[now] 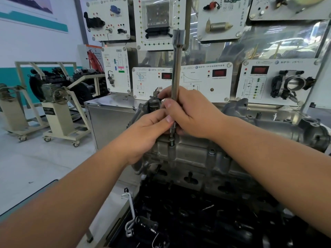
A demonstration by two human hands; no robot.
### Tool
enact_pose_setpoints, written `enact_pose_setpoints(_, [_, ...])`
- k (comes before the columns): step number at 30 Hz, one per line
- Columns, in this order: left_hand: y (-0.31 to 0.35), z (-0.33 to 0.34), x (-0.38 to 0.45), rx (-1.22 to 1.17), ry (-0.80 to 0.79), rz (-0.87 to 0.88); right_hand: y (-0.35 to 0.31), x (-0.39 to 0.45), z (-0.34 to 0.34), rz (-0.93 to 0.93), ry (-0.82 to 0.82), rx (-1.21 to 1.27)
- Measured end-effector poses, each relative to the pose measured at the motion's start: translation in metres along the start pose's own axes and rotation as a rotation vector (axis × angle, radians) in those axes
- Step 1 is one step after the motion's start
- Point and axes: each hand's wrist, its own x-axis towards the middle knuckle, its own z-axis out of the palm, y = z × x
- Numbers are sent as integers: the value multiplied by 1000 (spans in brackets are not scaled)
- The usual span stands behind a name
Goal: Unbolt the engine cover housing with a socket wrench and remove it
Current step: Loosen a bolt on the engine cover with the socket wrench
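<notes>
Engine stands [59, 111] on castors line the workshop floor at far left, with a steel cabinet [111, 119] beside them. At centre, a person's left hand [143, 135] reaches in, its thumb and fingers pinching the thin lower end of an upright wrench [176, 72], a long chrome shaft with a socket head at its top. The right hand [193, 115] is wrapped around the same shaft just above, fingers curled, thumb lying along the metal. The tool's tip sits on a bolt [172, 141] at the near left edge of the cover [232, 154], a grey, ribbed aluminium casting, dull and oil-stained, that runs rightward across the top of the engine [206, 221]. Both hands hide the junction of tool and extension, and the cover's left end lies partly behind them. The engine's dark lower body is hard to make out. Training panels [272, 81] with gauges and parts fill the wall behind.
</notes>
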Motion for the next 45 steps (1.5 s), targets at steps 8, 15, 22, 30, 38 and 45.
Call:
enact_pose_setpoints(8, [7, 1, 8, -23, 26, -88, -2, -2, -1, 35, 82, 29])
enact_pose_setpoints(15, [-2, 0, 2, -5, 58, -11, -2, 0, -2, 66, 18, 17])
enact_pose_setpoints(22, [-1, 6, -3, -30, 61, 78, 1, 0, -1, 49, 106, 36])
enact_pose_setpoints(30, [-1, -2, 2, -8, 78, 110, -2, 1, 0, 32, 56, -1])
enact_pose_setpoints(38, [-13, -5, 7, 39, 133, 145, -2, -1, 0, 66, 48, 44])
enact_pose_setpoints(45, [-10, -2, 6, 58, 86, 212, 0, 0, 1, 58, 93, 23])
